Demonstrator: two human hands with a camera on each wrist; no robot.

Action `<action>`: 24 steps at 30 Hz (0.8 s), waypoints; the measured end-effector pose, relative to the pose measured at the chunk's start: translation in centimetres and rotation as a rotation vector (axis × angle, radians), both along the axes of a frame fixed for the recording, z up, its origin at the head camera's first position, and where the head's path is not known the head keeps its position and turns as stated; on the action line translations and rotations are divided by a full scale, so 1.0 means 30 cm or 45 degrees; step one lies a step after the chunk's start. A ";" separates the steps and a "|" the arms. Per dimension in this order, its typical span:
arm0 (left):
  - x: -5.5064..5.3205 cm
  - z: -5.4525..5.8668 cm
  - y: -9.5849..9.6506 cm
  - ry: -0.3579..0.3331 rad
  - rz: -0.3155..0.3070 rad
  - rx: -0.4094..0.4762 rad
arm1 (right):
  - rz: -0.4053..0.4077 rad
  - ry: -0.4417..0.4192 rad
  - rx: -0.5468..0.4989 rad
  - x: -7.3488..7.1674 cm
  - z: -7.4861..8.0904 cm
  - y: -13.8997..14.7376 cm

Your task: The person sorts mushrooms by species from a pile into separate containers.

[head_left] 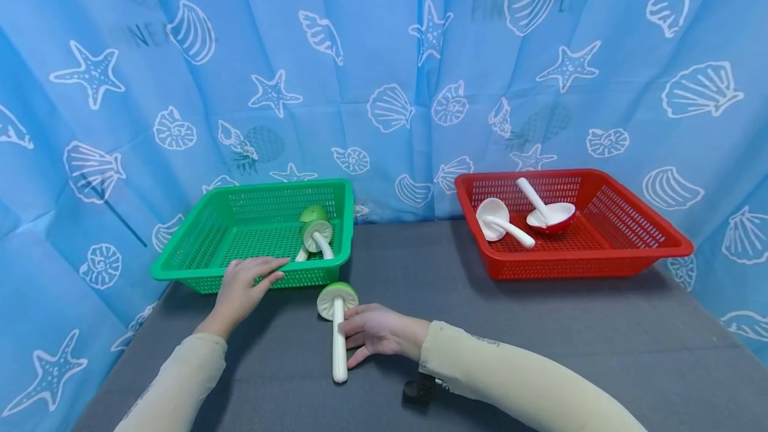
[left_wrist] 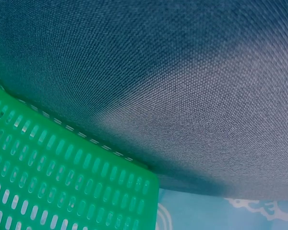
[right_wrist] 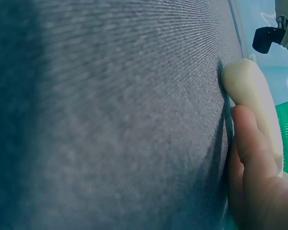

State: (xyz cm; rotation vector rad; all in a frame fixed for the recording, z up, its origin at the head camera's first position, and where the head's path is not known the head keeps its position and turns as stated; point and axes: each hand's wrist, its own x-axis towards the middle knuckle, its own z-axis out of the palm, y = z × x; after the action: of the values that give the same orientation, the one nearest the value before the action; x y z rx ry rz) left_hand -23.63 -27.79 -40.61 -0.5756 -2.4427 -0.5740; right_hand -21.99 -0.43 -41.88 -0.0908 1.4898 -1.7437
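A ladle with a green-backed bowl and white handle lies on the grey tabletop, bowl towards the green basket. My right hand comes in from the right, its loosely bent fingers touching the handle. In the right wrist view a fingertip rests against the side of the cream-white handle. With fingers over and thumb in front, my left hand holds the front rim of the green basket. Two more green-and-white ladles lie inside it. The left wrist view shows the basket wall, not the hand.
At the right stands a red basket containing two red-and-white ladles. A blue curtain with white shell prints hangs behind the table. Under my right sleeve is a small black device.
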 end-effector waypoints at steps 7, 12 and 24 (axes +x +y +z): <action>-0.002 -0.001 0.002 -0.006 0.002 0.003 | -0.013 0.020 0.047 0.001 0.000 -0.012; -0.003 -0.002 0.000 -0.004 0.001 0.006 | -0.014 0.034 0.064 0.009 0.008 -0.010; 0.002 -0.001 0.002 -0.022 0.015 0.006 | -0.013 0.105 0.107 0.034 0.065 0.023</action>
State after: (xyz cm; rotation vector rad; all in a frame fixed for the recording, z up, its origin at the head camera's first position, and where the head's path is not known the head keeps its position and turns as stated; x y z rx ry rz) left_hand -23.57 -27.74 -40.65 -0.5564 -2.4586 -0.5823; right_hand -20.96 0.26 -39.93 -0.1131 1.6236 -1.7008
